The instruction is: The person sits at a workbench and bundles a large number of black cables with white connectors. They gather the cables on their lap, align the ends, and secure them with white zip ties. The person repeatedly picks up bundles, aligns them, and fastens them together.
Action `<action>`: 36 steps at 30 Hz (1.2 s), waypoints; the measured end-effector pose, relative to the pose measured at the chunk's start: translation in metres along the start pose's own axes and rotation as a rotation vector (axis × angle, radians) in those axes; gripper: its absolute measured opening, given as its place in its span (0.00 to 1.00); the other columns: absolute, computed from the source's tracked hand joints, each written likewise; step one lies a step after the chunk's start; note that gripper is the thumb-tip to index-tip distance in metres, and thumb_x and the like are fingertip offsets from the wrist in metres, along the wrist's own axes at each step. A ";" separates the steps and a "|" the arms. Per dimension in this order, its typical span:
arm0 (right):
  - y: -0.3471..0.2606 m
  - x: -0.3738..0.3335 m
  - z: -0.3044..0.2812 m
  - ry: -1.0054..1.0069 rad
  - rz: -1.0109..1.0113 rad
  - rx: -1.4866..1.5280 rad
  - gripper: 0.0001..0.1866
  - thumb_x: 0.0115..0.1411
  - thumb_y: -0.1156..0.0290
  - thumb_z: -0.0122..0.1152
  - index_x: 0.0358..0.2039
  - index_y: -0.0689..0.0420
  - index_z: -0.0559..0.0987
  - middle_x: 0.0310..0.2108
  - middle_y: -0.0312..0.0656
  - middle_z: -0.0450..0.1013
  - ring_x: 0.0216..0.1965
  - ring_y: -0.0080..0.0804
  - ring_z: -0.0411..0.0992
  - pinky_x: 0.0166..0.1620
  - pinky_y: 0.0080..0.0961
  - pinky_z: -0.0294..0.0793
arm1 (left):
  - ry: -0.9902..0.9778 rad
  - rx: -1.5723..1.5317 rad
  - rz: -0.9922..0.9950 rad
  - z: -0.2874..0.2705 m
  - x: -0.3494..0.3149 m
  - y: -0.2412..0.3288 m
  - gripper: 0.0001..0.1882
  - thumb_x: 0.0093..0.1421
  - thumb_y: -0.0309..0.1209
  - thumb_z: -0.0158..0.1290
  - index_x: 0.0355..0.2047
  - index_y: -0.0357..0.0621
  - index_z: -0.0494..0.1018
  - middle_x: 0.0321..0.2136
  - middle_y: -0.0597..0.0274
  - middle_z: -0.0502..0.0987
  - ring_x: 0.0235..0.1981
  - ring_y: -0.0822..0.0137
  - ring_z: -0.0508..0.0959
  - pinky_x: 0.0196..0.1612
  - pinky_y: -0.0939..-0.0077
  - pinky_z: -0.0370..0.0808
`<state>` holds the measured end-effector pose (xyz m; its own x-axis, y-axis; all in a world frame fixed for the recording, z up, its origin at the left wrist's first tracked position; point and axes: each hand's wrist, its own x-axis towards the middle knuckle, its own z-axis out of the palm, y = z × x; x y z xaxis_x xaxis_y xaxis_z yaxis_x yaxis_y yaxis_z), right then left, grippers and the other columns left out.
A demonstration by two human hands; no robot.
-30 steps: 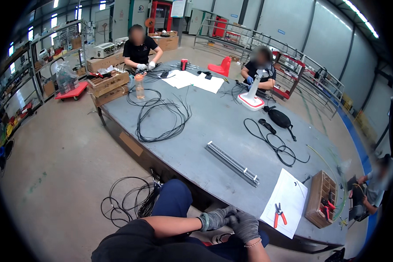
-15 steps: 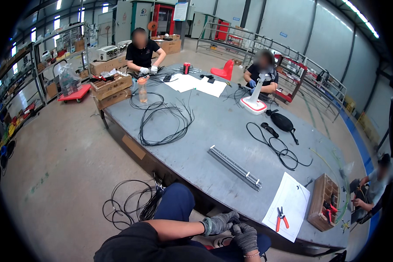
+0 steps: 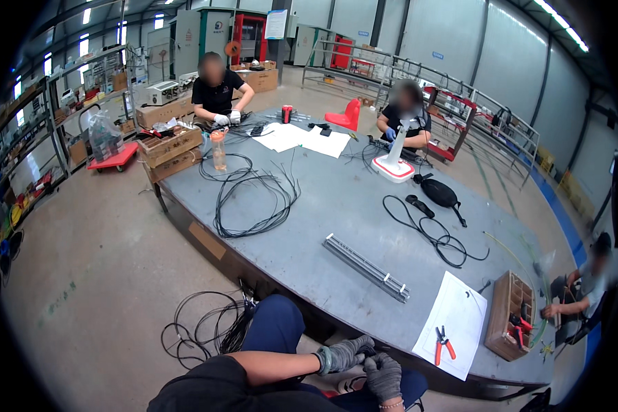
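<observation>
My left hand, in a grey knit glove, is closed low over my lap by the table's near edge. Beside it my right hand, gloved alike, has its fingers curled in. The fingertips of both meet around something small and dark that is mostly hidden. A black cable bundle hangs in loops left of my knee, reaching down toward the floor. On the tabletop nearest my right hand lie a white drawing sheet and, on it, wire strippers with red-orange handles.
The grey table carries slotted grey rails, coiled black cables, a black pouch, a white lamp and a bottle. A wooden tool box stands right, wooden crates far left. Three people work around the table.
The whole view has shifted slightly. My hands stay together over my lap, the right one turned a little. The person at the far right has moved a hand outward.
</observation>
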<state>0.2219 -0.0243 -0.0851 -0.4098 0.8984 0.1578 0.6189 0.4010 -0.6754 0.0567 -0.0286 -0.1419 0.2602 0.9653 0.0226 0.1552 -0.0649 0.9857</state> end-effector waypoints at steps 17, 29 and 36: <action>0.010 0.005 0.007 -0.043 0.010 -0.266 0.17 0.58 0.57 0.55 0.22 0.57 0.78 0.20 0.51 0.73 0.25 0.51 0.73 0.30 0.43 0.71 | 0.022 0.190 0.013 -0.003 0.003 0.006 0.23 0.57 0.27 0.51 0.53 0.43 0.61 0.41 0.51 0.77 0.46 0.55 0.77 0.49 0.67 0.72; 0.000 0.006 -0.002 0.089 -0.087 -0.163 0.12 0.56 0.60 0.59 0.28 0.57 0.80 0.23 0.51 0.74 0.26 0.51 0.73 0.31 0.40 0.72 | 0.010 0.206 0.097 0.001 0.014 -0.025 0.19 0.58 0.21 0.48 0.51 0.43 0.61 0.44 0.54 0.75 0.48 0.61 0.75 0.52 0.67 0.70; 0.008 0.003 -0.074 -0.306 0.111 0.211 0.10 0.56 0.64 0.59 0.30 0.58 0.78 0.21 0.46 0.73 0.24 0.41 0.74 0.31 0.30 0.73 | 0.053 -0.116 0.031 -0.017 0.014 -0.017 0.19 0.55 0.16 0.47 0.47 0.41 0.65 0.35 0.64 0.72 0.36 0.73 0.70 0.42 0.77 0.71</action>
<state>0.2749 -0.0050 -0.0363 -0.5484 0.8268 -0.1252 0.5321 0.2296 -0.8149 0.0420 -0.0097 -0.1553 0.2117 0.9755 0.0592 0.0355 -0.0682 0.9970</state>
